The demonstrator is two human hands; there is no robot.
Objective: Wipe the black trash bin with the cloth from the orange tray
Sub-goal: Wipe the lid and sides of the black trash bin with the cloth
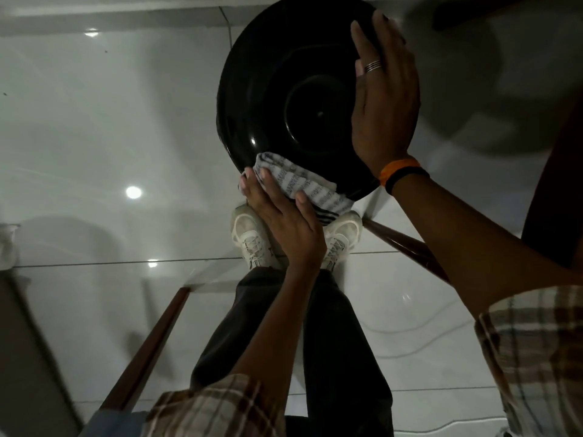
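Note:
The black trash bin [277, 99] fills the upper middle of the head view, round and glossy, seen from above with its circular centre facing me. My left hand [280, 212] presses a white cloth with dark stripes [303, 184] against the bin's near lower rim. My right hand [383, 96] lies flat, fingers extended, along the bin's right side; it wears a ring and an orange and black wristband. The orange tray is out of view.
Glossy white floor tiles [110, 137] surround the bin. My white shoes [252, 238] stand just below it. A dark wooden frame [148, 348] runs at lower left and another dark wooden piece [407, 247] at right. A thin white cord [419, 326] lies on the floor.

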